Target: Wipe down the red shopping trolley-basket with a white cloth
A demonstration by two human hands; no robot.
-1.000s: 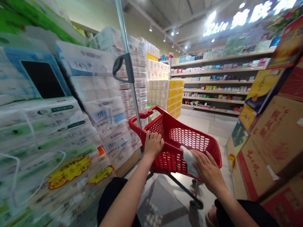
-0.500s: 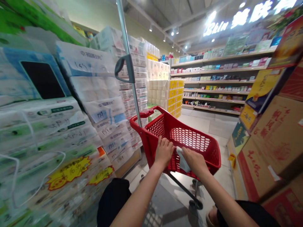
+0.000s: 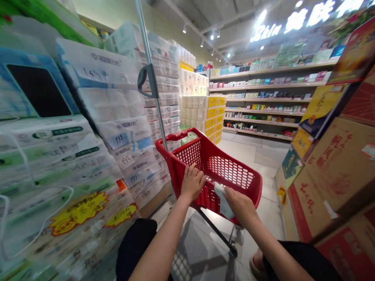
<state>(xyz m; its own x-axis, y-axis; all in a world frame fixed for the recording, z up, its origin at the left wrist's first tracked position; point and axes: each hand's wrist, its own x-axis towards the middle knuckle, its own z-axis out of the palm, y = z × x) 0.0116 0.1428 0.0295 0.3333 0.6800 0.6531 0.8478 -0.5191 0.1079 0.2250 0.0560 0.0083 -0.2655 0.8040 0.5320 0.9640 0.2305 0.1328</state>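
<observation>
A red plastic shopping cart (image 3: 175, 171) with perforated walls stands side-on right in front of me. My left hand (image 3: 192, 182) curls its fingers over the near rim and holds the cart there. A little further right, my right hand (image 3: 240, 205) grips a pale cloth (image 3: 225, 205) against the same rim and side wall. Part of the cloth hangs down outside the wall, and its portion under the fingers is hidden. A metal pole (image 3: 160, 115) with a grey plastic loop grip (image 3: 149, 81) rises from the cart's handle end.
Tall stacks of packaged tissue paper (image 3: 125, 132) line the left side, close to the cart. On the right stand piled cardboard boxes (image 3: 336, 175). Behind the cart are yellow-and-white paper packs (image 3: 215, 113) and shelves of small products (image 3: 263, 99). Tiled floor (image 3: 265, 156) lies beyond.
The cart and my left hand sit slightly further left in the view. My right hand with the cloth has shifted a little to the right along the rim relative to the cart.
</observation>
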